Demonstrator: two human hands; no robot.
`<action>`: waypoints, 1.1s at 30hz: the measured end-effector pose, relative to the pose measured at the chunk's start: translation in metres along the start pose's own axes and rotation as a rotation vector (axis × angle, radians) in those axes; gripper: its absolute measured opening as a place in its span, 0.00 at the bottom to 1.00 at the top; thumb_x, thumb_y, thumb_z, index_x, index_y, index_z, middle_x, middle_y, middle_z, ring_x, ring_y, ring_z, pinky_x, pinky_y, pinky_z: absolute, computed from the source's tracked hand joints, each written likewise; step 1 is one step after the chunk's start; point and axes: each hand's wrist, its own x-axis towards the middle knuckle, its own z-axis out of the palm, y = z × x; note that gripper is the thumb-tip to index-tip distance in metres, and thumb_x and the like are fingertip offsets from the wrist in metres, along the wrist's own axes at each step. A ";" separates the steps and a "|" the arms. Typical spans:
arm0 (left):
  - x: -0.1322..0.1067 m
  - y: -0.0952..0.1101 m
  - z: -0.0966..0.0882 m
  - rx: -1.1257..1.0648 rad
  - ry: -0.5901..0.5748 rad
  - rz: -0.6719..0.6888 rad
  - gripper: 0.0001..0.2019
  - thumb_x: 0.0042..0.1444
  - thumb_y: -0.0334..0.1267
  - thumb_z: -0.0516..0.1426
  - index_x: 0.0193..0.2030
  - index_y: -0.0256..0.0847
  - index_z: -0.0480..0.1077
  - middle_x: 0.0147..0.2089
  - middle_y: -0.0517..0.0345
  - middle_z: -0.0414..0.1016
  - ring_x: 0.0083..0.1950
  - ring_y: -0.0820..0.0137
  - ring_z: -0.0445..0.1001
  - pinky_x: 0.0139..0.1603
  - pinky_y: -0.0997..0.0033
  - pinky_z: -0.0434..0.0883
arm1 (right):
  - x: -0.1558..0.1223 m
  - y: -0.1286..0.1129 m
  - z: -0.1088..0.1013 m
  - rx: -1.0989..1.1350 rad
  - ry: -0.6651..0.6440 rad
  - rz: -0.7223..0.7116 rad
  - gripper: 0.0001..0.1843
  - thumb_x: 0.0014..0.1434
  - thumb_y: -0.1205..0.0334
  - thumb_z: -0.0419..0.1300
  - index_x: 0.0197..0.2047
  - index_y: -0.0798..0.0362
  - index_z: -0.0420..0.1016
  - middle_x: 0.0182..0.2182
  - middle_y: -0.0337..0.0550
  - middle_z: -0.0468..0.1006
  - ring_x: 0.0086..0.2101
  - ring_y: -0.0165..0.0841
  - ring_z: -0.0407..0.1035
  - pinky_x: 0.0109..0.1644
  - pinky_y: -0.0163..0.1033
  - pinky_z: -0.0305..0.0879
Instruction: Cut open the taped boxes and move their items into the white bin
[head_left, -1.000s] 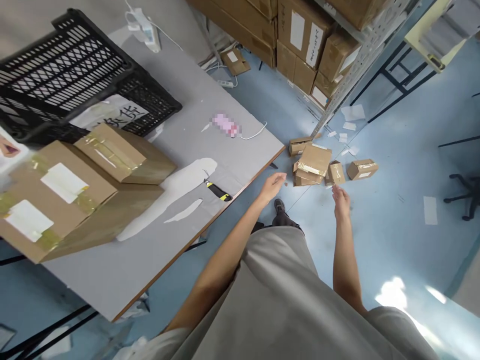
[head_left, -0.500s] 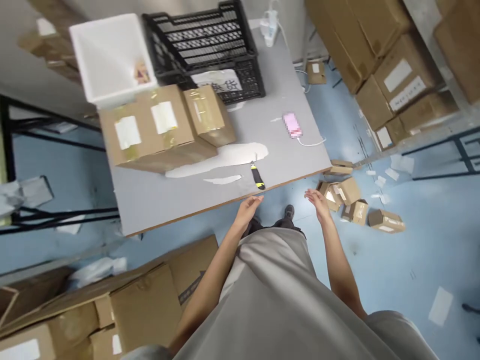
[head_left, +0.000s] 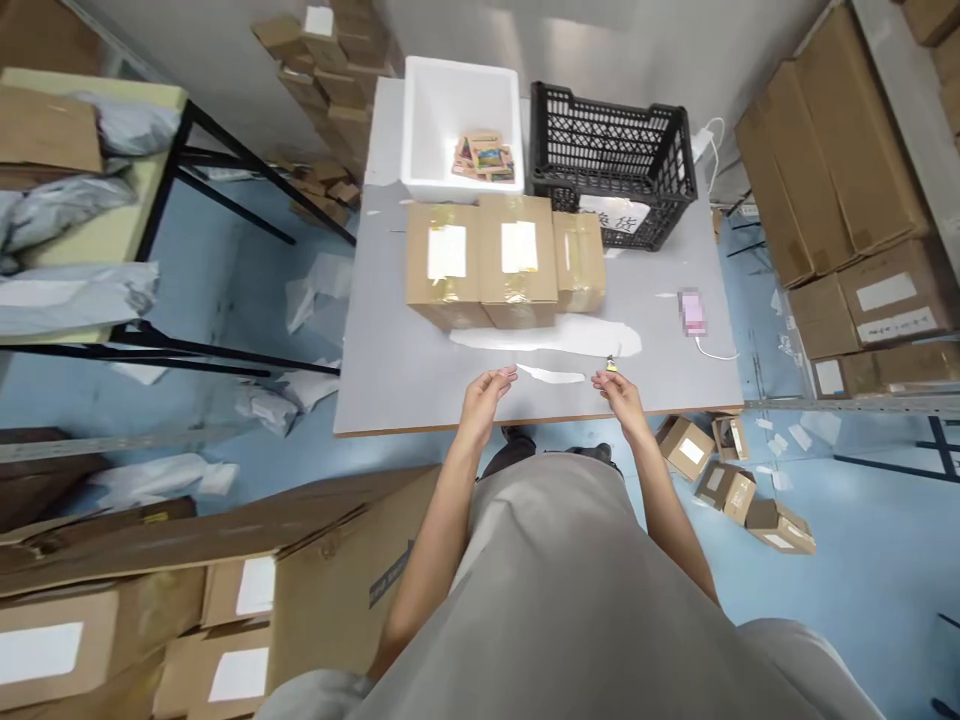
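Observation:
I stand at the near edge of a grey table. My left hand hovers over that edge, fingers loosely apart, holding nothing. My right hand is curled over a black and yellow utility knife; only the knife's tip shows past my fingertips. Beyond my hands three taped cardboard boxes stand side by side. Behind them are a white foam box with colourful packets inside and a black plastic crate.
A pink phone with a white cable lies at the table's right. Small boxes litter the blue floor at right, below a shelf of cartons. Large flattened cartons crowd my left. A side table holds grey bags.
My view has swung from the floor boxes round to face the table squarely. Both hands have come up over the table edge, and the right hand now covers the knife.

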 end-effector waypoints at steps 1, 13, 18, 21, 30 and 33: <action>0.007 0.008 -0.018 -0.006 0.013 0.009 0.27 0.52 0.64 0.72 0.43 0.41 0.80 0.68 0.34 0.83 0.71 0.45 0.81 0.80 0.43 0.69 | 0.002 -0.004 0.018 -0.010 0.005 -0.003 0.34 0.56 0.28 0.73 0.51 0.47 0.85 0.54 0.55 0.91 0.58 0.51 0.83 0.70 0.60 0.73; 0.116 0.068 -0.112 0.376 0.157 0.369 0.32 0.67 0.49 0.67 0.74 0.37 0.73 0.79 0.34 0.69 0.84 0.46 0.63 0.87 0.51 0.56 | 0.022 -0.035 0.149 -0.154 0.021 -0.121 0.28 0.58 0.32 0.72 0.48 0.45 0.86 0.55 0.52 0.90 0.60 0.51 0.81 0.72 0.57 0.72; 0.174 0.089 -0.069 0.572 0.102 0.347 0.50 0.66 0.49 0.70 0.87 0.33 0.56 0.91 0.30 0.43 0.93 0.40 0.33 0.91 0.46 0.37 | 0.027 -0.048 0.163 -0.169 0.021 -0.161 0.26 0.60 0.33 0.71 0.48 0.45 0.86 0.55 0.52 0.90 0.60 0.51 0.81 0.73 0.57 0.71; 0.196 0.095 -0.050 0.654 0.071 0.301 0.56 0.65 0.50 0.70 0.90 0.29 0.47 0.92 0.27 0.29 0.92 0.38 0.21 0.90 0.41 0.30 | 0.028 -0.051 0.170 -0.155 0.032 -0.165 0.26 0.60 0.33 0.71 0.49 0.45 0.86 0.55 0.52 0.90 0.60 0.50 0.81 0.73 0.56 0.71; 0.231 0.095 -0.052 0.710 0.320 0.150 0.73 0.57 0.55 0.76 0.87 0.13 0.34 0.89 0.13 0.19 0.89 0.30 0.12 0.86 0.41 0.18 | 0.028 -0.045 0.157 -0.166 -0.010 -0.121 0.26 0.60 0.32 0.72 0.47 0.46 0.88 0.54 0.51 0.91 0.59 0.50 0.82 0.72 0.56 0.73; 0.248 0.105 -0.050 0.776 0.455 -0.028 0.79 0.46 0.55 0.80 0.87 0.15 0.34 0.88 0.11 0.19 0.90 0.29 0.14 0.88 0.36 0.23 | 0.033 -0.042 0.154 -0.162 -0.037 -0.131 0.27 0.61 0.32 0.71 0.48 0.46 0.87 0.54 0.52 0.91 0.58 0.50 0.83 0.72 0.56 0.74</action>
